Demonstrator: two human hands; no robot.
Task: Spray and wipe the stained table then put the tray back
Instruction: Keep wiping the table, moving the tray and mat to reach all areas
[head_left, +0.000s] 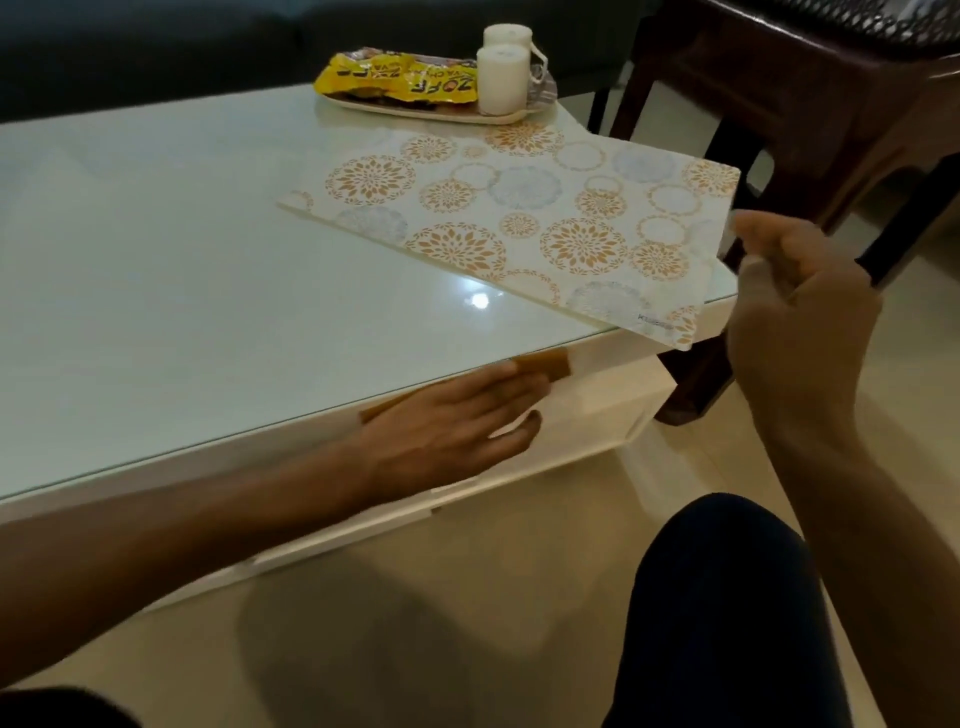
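Glass-topped and glossy, the pale surface (182, 249) fills most of the view and looks slick, so things should slide on it easily. Across its corner at about 2 o'clock lies a patterned mat (519, 218), flat, thin and apparently stiff, its right edge jutting past the surface's rim; it seems light, and that overhanging edge is the natural place to pinch it. The right hand (800, 291) sits at that edge, fingers loosely curled; whether it actually grips the mat I cannot tell. At 12 o'clock, at the far edge, the tray (415, 111) carries a yellow snack packet (400, 78) and two white candles (501, 78); loaded, it is best lifted by both ends and kept level. The left hand (457, 415), at the near rim, presses a brown cloth (182, 366) with fairly straight fingers.
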